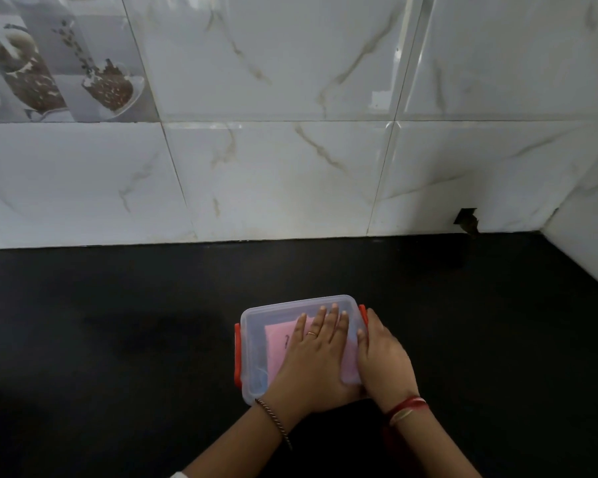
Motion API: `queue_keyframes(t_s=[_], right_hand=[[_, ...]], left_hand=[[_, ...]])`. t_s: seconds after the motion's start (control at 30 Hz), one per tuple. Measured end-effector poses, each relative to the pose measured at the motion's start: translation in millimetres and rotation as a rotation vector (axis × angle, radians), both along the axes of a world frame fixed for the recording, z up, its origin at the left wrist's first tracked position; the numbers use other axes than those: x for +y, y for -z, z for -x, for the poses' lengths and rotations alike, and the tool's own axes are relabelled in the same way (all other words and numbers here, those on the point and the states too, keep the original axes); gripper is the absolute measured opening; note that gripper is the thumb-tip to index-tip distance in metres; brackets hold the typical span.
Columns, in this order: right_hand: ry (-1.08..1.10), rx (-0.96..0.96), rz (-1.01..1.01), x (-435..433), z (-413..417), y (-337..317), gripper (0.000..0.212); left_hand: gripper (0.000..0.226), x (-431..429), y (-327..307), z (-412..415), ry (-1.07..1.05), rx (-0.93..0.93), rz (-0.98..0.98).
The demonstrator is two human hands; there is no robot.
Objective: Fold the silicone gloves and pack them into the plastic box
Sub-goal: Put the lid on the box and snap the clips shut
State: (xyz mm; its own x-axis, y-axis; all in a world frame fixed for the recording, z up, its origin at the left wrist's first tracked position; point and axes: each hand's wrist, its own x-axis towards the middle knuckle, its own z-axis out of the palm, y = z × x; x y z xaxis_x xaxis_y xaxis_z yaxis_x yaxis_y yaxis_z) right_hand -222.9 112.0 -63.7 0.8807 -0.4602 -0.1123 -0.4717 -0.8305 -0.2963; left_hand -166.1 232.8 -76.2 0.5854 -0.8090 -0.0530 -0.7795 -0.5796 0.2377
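To close this well, I judge I need even downward pressure on the lid while each clip is pushed flat against the wall, one side and then the other, so the lid does not ride up at a corner.

My left hand (316, 353) lies flat on the clear lid of the translucent rectangular plastic box (256, 317), fingers straight, close together and fully extended, grasping nothing, only pressing. My right hand (384, 357) is against the box's right side, curled loosely over the red-orange latch clip (362, 313) there; the palm hides most of the clip, so I cannot tell whether it is snapped home or how tightly my fingers curl round it. The matching red-orange latch clip on the left side (237, 357) is untouched and looks to lie against the wall.

Through the lid I see something pink and flat (278, 343), which I take for the folded silicone gloves, lying inside the box. The box sits on the black countertop (118, 322), well clear of the white marble-patterned tiled wall (290, 184).
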Motion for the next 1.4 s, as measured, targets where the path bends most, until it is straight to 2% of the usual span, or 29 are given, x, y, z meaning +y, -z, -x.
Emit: queue_keyframes(t_s=[0.07, 0.17, 0.27, 0.33, 0.43, 0.53, 0.7, 1.0, 1.2, 1.4], right_hand=[[-0.095, -0.031, 0.155, 1.3, 4.8, -1.4, 0.060], [-0.198, -0.126, 0.135, 7.9, 7.3, -8.2, 0.063], [-0.397, 0.015, 0.124, 10.7, 8.0, -9.1, 0.064], [-0.427, 0.090, 0.116, 8.6, 8.0, -10.4, 0.061], [-0.385, 0.086, 0.078, 10.5, 8.2, -16.1, 0.057], [-0.352, 0.108, 0.064, 15.3, 6.2, -20.2, 0.057], [-0.263, 0.143, 0.075, 18.0, 0.7, -21.0, 0.058], [-0.105, 0.003, 0.108, -23.8, -22.7, -8.8, 0.049], [-0.048, -0.114, 0.160, -63.4, -61.5, -4.6, 0.042], [-0.039, -0.166, 0.183, -104.2, -113.0, -5.5, 0.041]], left_hand=[[0.101, 1.4, -1.9, 2.0, 0.005, -0.001, 0.014], [0.097, 7.9, -6.2, 5.0, 0.014, 0.046, 0.056], [0.097, 24.2, -14.6, 4.4, -0.022, 0.103, -0.025], [0.099, 39.2, -23.2, 0.9, -0.087, 0.075, -0.138], [0.092, 62.1, -37.2, -4.2, -0.196, 0.003, -0.206], [0.082, 73.7, -44.4, -3.6, -0.212, 0.009, -0.209], [0.094, 65.6, -36.0, -3.7, -0.202, 0.049, -0.200], [0.091, 8.4, -33.0, -40.5, -0.135, 0.013, -0.175], [0.067, -39.3, -40.2, -84.9, -0.140, -0.003, -0.141], [0.065, -77.7, -40.3, -131.8, -0.156, -0.062, -0.073]])
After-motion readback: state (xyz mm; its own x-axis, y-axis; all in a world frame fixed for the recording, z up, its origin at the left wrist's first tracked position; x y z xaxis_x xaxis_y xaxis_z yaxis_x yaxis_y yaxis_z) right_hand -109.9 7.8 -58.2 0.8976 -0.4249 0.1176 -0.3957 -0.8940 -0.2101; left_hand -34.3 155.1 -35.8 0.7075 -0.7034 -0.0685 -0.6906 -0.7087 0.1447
